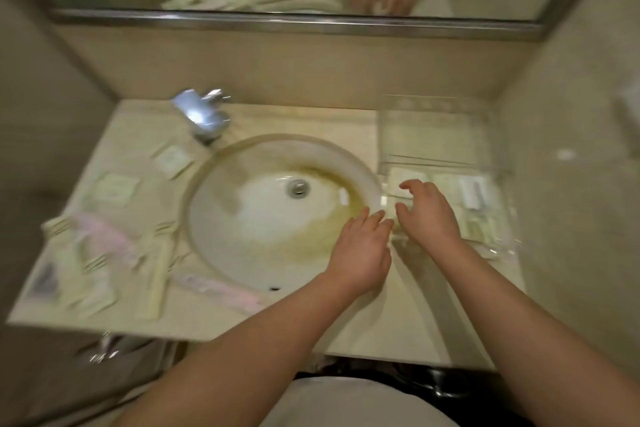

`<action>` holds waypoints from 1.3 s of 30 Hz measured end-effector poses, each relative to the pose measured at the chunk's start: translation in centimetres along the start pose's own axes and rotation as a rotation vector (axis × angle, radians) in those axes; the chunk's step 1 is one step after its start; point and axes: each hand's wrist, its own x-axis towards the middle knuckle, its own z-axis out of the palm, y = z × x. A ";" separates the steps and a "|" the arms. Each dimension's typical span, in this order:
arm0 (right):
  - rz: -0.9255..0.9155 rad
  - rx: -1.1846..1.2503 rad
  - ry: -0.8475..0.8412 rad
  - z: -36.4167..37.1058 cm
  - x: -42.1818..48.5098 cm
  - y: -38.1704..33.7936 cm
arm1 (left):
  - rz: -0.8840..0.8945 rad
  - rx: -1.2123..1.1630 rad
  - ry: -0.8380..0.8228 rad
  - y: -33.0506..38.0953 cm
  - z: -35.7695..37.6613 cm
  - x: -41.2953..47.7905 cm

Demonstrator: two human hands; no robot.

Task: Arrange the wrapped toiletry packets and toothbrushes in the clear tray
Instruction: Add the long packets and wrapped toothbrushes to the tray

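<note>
Clear plastic tray sits on the bench right of the sink, a few wrapped packets already in its front section. Both hands — left hand, right hand — hover at its near edge, fingers spread, holding nothing. Most packets and pink toothbrushes remain left of the sink — roughly a third done, I judge.

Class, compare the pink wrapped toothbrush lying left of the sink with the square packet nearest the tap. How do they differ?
The pink toothbrush is long and narrow; the square packet is short and flat. The toothbrush is pink, the packet pale cream. The toothbrush lies nearer the counter's front edge, the packet by the tap. Both lie on the counter, outside the clear tray.
</note>
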 end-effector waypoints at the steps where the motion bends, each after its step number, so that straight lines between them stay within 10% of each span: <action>1: -0.069 0.016 -0.031 1.0 -0.6 -1.7 | -0.053 -0.033 0.068 -1.3 -0.6 -1.5; 15: -0.482 0.104 -0.512 13.4 -9.0 -21.5 | -0.933 -0.268 0.583 -16.6 -4.7 -24.3; 30: -0.087 0.004 -0.398 21.9 -8.5 -35.8 | -0.872 0.006 0.405 -33.9 -9.3 -28.2; 39: 0.000 -0.002 -0.320 23.3 -8.8 -37.8 | -1.186 -0.283 0.462 -37.6 -11.3 -26.6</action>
